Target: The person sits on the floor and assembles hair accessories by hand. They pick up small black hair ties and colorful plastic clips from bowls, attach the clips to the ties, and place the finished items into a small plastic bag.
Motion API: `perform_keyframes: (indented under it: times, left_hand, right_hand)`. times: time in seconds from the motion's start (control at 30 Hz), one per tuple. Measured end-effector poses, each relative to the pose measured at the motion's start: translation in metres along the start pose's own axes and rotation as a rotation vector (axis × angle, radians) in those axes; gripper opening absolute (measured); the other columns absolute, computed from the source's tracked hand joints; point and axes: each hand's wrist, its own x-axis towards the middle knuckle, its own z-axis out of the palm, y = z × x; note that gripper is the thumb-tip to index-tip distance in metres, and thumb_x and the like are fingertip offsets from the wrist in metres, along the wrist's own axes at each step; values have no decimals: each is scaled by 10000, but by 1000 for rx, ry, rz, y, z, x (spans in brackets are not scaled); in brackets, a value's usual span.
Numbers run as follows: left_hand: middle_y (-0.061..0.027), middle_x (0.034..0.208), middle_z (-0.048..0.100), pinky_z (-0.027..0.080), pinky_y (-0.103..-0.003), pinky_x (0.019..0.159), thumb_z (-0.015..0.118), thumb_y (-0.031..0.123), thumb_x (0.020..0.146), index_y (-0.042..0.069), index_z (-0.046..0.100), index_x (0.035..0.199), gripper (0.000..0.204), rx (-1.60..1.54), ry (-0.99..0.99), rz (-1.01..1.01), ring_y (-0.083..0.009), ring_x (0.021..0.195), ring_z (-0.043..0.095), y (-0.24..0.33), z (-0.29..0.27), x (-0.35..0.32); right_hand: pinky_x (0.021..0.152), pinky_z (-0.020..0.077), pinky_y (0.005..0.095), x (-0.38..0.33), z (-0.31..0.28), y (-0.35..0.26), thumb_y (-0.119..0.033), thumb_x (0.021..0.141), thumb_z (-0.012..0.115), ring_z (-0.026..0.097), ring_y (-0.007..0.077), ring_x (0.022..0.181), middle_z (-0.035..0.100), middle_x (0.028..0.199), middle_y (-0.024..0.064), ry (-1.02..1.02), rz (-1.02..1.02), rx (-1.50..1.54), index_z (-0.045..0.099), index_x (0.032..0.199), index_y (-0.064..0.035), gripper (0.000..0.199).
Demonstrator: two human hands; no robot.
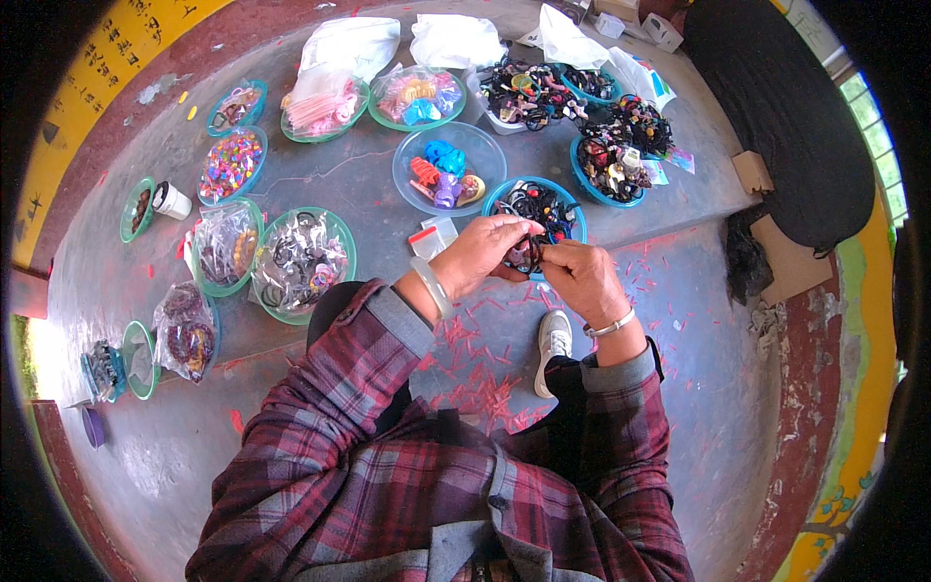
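Observation:
My left hand [482, 254] curls around a small bunch of dark hair ties [525, 254]. Close beside it, my right hand [584, 282] is closed, thumb and fingers pinching the edge of the same bunch. Both hands are over the near rim of a blue basin [581, 229], which holds more black hair ties with small coloured pieces [539, 206]. Part of that basin is hidden behind my hands. A small clear bag with a red strip [427, 241] lies by my left wrist.
Beyond the hands, a clear basin [402, 175] holds coloured hair claws. Another blue basin [611, 202] and a white tub [504, 124] brim with hair ties. Green basins with bagged goods [351, 242] stand at left. Red scraps [485, 388] litter the floor around my shoe [554, 341].

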Motion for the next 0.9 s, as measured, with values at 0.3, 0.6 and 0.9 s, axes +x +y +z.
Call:
perform_keyframes:
  times: [0.3, 0.6, 0.9]
  left_hand:
    - [-35, 970, 599, 533, -268, 632, 412, 280, 929, 47, 526, 1167, 352, 242, -67, 100, -105, 863, 579, -8, 1, 4]
    - [-51, 953, 615, 478, -229, 734, 418, 231, 933, 10, 536, 1153, 334, 396, -63, 306, -80, 872, 551, -14, 1, 9]
    - [-121, 892, 646, 471, -261, 745, 441, 212, 914, 0, 572, 1080, 300, 567, 9, 460, -139, 824, 601, -21, 0, 12]
  right_hand:
    - [555, 453, 422, 0, 6, -3, -196, 691, 609, 573, 355, 659, 583, 708, 155, 104, 123, -162, 603, 733, -54, 149]
    - [562, 467, 389, 2, 12, -4, -202, 699, 615, 594, 347, 668, 604, 724, 180, 112, 336, -18, 630, 770, -54, 165]
    - [602, 478, 391, 2, 14, -8, -196, 700, 619, 603, 349, 694, 615, 742, 185, 119, 283, -89, 641, 830, -56, 193]
